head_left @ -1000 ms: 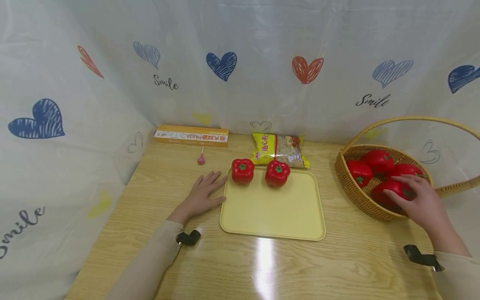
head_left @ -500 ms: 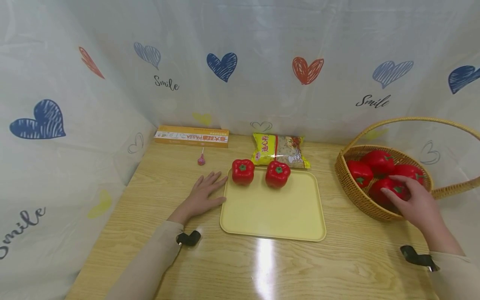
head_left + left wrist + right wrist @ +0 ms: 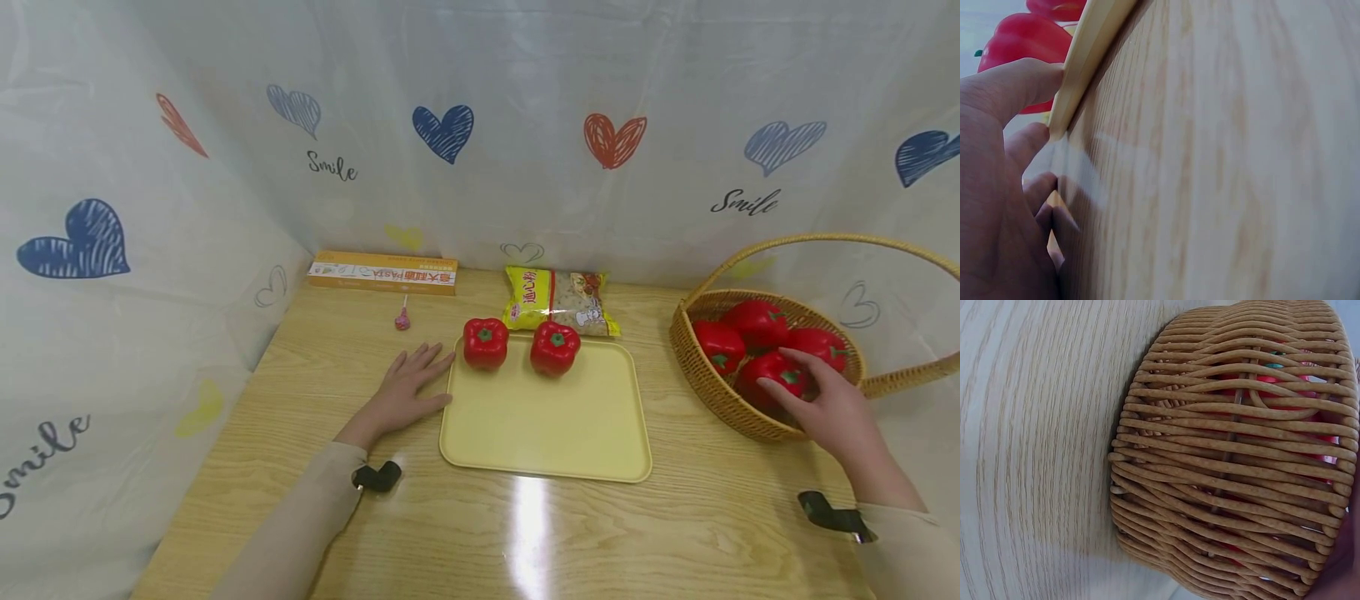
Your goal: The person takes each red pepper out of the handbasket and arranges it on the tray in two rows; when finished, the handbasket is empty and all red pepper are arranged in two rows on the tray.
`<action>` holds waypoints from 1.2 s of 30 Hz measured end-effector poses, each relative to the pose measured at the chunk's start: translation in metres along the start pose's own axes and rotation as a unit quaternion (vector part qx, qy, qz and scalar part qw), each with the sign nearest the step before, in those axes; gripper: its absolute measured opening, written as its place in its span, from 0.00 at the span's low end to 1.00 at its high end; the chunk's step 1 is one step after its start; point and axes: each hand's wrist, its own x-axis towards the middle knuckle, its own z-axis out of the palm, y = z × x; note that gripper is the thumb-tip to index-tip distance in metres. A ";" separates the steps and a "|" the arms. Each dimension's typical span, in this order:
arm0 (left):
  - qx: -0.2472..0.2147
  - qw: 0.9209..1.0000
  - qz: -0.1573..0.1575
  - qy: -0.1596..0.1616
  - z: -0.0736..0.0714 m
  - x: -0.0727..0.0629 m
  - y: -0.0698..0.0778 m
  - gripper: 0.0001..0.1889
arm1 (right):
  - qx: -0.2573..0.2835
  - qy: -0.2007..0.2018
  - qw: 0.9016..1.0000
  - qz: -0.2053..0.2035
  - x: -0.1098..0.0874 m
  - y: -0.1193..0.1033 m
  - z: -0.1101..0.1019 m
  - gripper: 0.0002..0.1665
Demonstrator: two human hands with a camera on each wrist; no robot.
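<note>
In the head view my left hand (image 3: 401, 392) lies flat with spread fingers at the left edge of a pale yellow tray (image 3: 540, 425). Thumb and forefinger touch the tray's rim (image 3: 1075, 75) in the left wrist view. Two red bell peppers (image 3: 485, 343) (image 3: 555, 348) stand along the tray's far side. On the right, my right hand (image 3: 836, 412) reaches over the near rim of a wicker basket (image 3: 720, 400) and holds a red bell pepper (image 3: 761, 379) between thumb and fingers. Several more red peppers (image 3: 753, 323) lie around it. Basket weave hides most of this hand in the right wrist view.
Behind the tray lies a yellow pasta bag (image 3: 558, 302). An orange pasta box (image 3: 382, 272) and a lollipop (image 3: 402, 318) are at the back left. The basket's tall handle (image 3: 825, 240) arches over its right side. A heart-printed curtain (image 3: 525, 192) borders the wooden table (image 3: 420, 533).
My right hand has shifted slightly left, and the pepper in its grip has moved and turned a little within the basket. The left hand and tray have stayed put.
</note>
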 end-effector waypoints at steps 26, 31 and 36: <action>0.004 1.000 -0.009 -0.007 0.000 0.000 -0.001 0.37 | 0.004 0.006 1.000 0.013 -0.003 -0.007 0.003 0.40; 0.005 1.000 -0.008 -0.008 0.000 0.000 -0.001 0.37 | 0.007 0.026 1.000 -0.001 -0.003 -0.006 0.003 0.37; 0.006 1.000 -0.009 -0.010 0.000 0.001 -0.001 0.37 | 0.015 0.043 0.999 -0.021 -0.003 -0.007 0.001 0.35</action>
